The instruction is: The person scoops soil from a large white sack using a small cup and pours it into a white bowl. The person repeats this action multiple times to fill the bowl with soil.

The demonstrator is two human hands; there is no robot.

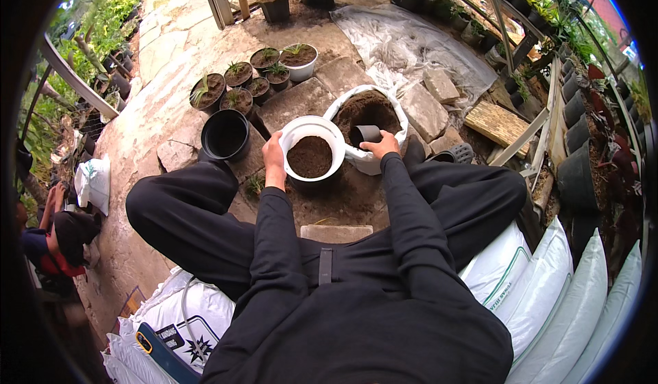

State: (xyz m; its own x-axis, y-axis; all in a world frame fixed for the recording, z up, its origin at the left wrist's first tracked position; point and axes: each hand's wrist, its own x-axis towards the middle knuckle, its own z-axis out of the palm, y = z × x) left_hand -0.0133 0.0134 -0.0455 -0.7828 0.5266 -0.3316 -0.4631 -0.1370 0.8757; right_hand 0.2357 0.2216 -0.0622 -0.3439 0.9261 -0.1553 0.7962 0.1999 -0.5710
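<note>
My left hand [274,161] grips the left rim of a white plastic plant pot [313,122], which stands between my legs. Dark soil [310,157] fills the lower part of that pot. To its right is an open white sack [401,104] of brown potting soil [367,104], its edge rolled down. My right hand [380,144] holds a small black plastic pot [366,134] tilted sideways inside the sack, over the soil. The small pot's mouth faces left; whether soil lies in it I cannot tell.
An empty black pot [225,135] stands by my left foot. Beyond it are several potted seedlings [238,74]. Loose stone blocks [424,107] and a plastic sheet [411,39] lie past the sack. Full white sacks [534,286] flank me; a person [56,235] sits at far left.
</note>
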